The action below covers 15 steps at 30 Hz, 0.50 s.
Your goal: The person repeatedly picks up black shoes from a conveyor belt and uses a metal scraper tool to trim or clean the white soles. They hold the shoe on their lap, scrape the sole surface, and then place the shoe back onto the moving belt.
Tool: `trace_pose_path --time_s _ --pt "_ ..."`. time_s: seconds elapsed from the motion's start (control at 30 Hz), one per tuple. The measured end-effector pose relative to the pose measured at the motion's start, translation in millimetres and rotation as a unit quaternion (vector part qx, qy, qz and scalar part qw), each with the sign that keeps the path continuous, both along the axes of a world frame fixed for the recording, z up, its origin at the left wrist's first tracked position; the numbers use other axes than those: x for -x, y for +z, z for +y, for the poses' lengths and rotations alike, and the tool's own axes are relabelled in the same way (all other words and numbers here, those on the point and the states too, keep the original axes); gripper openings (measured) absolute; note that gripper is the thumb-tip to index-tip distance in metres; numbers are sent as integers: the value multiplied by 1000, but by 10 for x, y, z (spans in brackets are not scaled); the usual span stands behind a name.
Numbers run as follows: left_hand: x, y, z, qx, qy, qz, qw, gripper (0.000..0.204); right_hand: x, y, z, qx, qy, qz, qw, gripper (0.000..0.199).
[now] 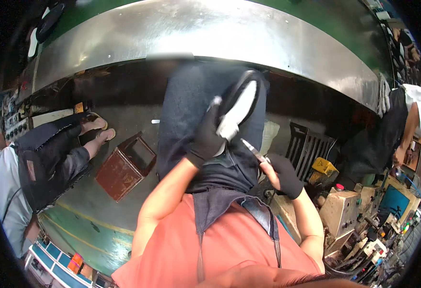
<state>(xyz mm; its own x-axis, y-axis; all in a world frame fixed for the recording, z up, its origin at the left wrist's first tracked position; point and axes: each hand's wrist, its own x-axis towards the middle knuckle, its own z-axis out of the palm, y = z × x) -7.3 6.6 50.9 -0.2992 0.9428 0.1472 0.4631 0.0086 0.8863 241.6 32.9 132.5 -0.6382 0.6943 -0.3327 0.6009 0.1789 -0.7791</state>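
Note:
My left hand (205,137), in a black glove, is closed around one end of a shoe (244,103) with a white middle and a black rim. The shoe is raised over my lap, tilted with its rounded end away from me. Motion blurs the gloved fingers and the shoe. My right hand (284,175), in a black glove with the thumb bare, grips a slim, pointed metal tool that looks like a knife (254,150). Its tip points toward the shoe's near end, a little apart from it. The rest of its handle is hidden in my hand.
A long metal bench (210,31) curves across in front of my knees. On the left stand a brown-red metal bin (121,173) and a seated person (47,163). Machinery (342,211) and a yellow box (323,167) are at my right. Another person's dark-clothed leg (373,129) shows there.

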Motion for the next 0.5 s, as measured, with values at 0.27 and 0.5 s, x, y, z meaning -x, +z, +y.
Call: trace_pose_path --time_s 0.27,0.5 --pt "110 -51 -307 156 -124 -141 970 82 223 -17 486 155 71 -17 985 37" --pt "-48 -180 -441 147 -94 -304 937 89 759 -96 541 -245 311 -230 889 38"
